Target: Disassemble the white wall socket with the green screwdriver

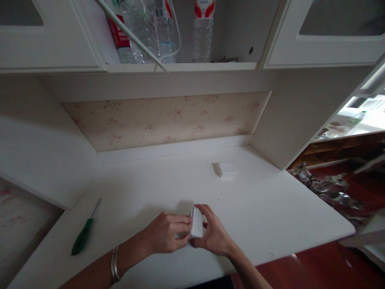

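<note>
A small white square box-like piece, perhaps a wall switch (197,222), is held upright on edge just above the white countertop (144,188). My right hand (213,233) grips it by its top and bottom edges, thumb below and fingers above. On its left face rest the fingertips of my left hand (169,232), bent and close together; what lies under them is hidden. A silver bangle (114,263) circles my left wrist. Farther back on the counter lies a similar white square switch (226,169). To the left is a screwdriver (84,233) with a green handle, its shaft pointing away from me.
Above the counter, an open cabinet shelf (183,68) holds several clear plastic bottles (202,38), and a white cable (132,36) hangs in front of it. White side panels (279,116) bound the counter. Metal items (333,190) lie beyond its right edge, over a red floor (294,269).
</note>
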Demonstrator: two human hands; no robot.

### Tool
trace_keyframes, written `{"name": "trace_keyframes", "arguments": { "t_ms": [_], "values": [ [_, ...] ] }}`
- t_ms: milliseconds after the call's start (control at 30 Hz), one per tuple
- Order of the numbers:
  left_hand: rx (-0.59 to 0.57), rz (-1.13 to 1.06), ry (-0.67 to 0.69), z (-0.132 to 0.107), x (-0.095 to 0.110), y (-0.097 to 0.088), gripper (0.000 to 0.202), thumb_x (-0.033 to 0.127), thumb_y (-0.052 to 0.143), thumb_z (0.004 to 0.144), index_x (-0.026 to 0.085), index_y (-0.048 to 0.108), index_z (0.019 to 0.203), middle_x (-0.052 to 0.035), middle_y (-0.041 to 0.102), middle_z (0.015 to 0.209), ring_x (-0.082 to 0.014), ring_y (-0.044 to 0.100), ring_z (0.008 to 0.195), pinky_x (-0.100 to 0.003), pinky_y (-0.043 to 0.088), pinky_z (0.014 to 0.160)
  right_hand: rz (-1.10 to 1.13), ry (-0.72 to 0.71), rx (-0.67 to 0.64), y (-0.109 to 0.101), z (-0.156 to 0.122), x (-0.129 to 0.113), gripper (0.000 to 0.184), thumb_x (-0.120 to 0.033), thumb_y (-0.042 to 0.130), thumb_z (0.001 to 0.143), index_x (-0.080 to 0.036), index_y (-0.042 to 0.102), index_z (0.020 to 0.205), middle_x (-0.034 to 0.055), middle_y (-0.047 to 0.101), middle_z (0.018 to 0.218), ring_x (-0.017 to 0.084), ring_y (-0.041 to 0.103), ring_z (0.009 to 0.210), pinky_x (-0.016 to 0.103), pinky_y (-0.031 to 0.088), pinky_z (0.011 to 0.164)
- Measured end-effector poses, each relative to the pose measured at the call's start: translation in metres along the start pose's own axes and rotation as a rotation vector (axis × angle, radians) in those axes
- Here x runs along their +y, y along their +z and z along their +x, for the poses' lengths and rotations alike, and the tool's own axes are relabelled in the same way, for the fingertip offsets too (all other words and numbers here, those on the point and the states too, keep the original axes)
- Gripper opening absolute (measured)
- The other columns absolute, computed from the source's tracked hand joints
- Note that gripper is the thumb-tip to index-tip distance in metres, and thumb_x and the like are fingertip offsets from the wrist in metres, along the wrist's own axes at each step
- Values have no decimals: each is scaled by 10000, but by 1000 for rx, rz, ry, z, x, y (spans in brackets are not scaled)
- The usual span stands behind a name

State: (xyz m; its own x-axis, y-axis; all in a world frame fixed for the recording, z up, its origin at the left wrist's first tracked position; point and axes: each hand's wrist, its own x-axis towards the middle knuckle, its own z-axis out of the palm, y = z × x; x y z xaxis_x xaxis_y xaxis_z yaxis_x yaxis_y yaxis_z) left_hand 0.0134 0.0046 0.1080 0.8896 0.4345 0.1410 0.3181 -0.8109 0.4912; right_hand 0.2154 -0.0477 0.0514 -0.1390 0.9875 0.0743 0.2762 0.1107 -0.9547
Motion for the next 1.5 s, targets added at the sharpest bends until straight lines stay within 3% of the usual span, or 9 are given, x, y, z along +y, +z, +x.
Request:
{"name": "trace_keyframes", "arguments": {
  "t_ms": [200, 400, 600, 733, 867, 1000, 1100, 1167, 1500],
  "values": [
    [-32, 97, 14, 0, -4, 8, 271, 265, 460, 942, 262, 690, 1084, -15, 687, 1173, -177, 679, 1013, -249, 542, 797, -110, -38, 36, -2, 0, 0, 867, -108, 763, 489, -225, 423, 1279, 76, 446, 1247, 201, 542, 1008, 329, 503, 827],
    [-4, 125, 3, -3, -4, 13, 256, 273, 472, 937, 267, 687, 1077, -5, 675, 1197, -170, 686, 989, -249, 545, 789, -112, -41, 54, -1, -1, 1, 851, -118, 745, 507, -223, 408, 1282, 74, 442, 1234, 190, 544, 977, 325, 504, 830],
    [65, 122, 37, 0, -7, 18, 247, 194, 494, 913, 233, 697, 1048, -39, 683, 1181, -174, 677, 1012, -237, 553, 797, -88, -34, 111, 2, -1, 0, 825, -122, 736, 517, -226, 410, 1268, 82, 439, 1239, 208, 528, 1026, 327, 512, 818],
    [154, 20, 12, 2, -15, 18, 245, 173, 497, 910, 225, 731, 959, -55, 727, 1046, -172, 698, 918, -246, 559, 792, 64, 44, 137, 8, -4, 2, 780, -187, 775, 534, -205, 434, 1235, 81, 496, 1171, 229, 549, 1020, 331, 529, 787],
    [377, -200, -256, -5, -18, 33, 228, 249, 532, 908, 240, 734, 1015, -60, 708, 1077, -196, 665, 1002, -314, 523, 920, 324, 212, 287, 10, -5, 7, 864, -336, 789, 617, -221, 336, 1343, 87, 520, 1196, 237, 593, 988, 343, 536, 787],
    [673, -762, -600, -14, -4, 70, 413, 407, 640, 834, 222, 638, 1203, -113, 562, 1330, -281, 547, 1211, -406, 470, 1004, 454, 252, 440, 6, -1, 2, 828, -448, 711, 732, -273, 283, 1420, 88, 447, 1341, 251, 563, 1104, 373, 493, 905],
    [726, -1189, -680, -10, 14, 88, 620, 428, 676, 807, 241, 480, 1365, -120, 494, 1408, -297, 464, 1295, -431, 417, 1049, 498, 230, 385, 12, 0, -7, 672, -481, 668, 775, -237, 390, 1336, 81, 539, 1248, 247, 562, 1096, 375, 468, 936],
    [744, -1316, -648, -5, 21, 88, 638, 411, 680, 810, 243, 450, 1380, -109, 496, 1409, -291, 436, 1317, -427, 372, 1081, 532, 221, 317, 18, 0, -13, 636, -480, 672, 780, -230, 391, 1293, 74, 590, 1164, 239, 579, 1057, 364, 473, 915],
    [904, -1347, -689, -11, 15, 67, 708, 392, 721, 760, 204, 408, 1366, -119, 629, 1208, -286, 586, 1113, -387, 448, 931, 549, 145, -27, 26, -10, -19, 384, -482, 557, 886, -261, 439, 1177, 47, 574, 1181, 217, 533, 1135, 355, 419, 965]
  ]
}}
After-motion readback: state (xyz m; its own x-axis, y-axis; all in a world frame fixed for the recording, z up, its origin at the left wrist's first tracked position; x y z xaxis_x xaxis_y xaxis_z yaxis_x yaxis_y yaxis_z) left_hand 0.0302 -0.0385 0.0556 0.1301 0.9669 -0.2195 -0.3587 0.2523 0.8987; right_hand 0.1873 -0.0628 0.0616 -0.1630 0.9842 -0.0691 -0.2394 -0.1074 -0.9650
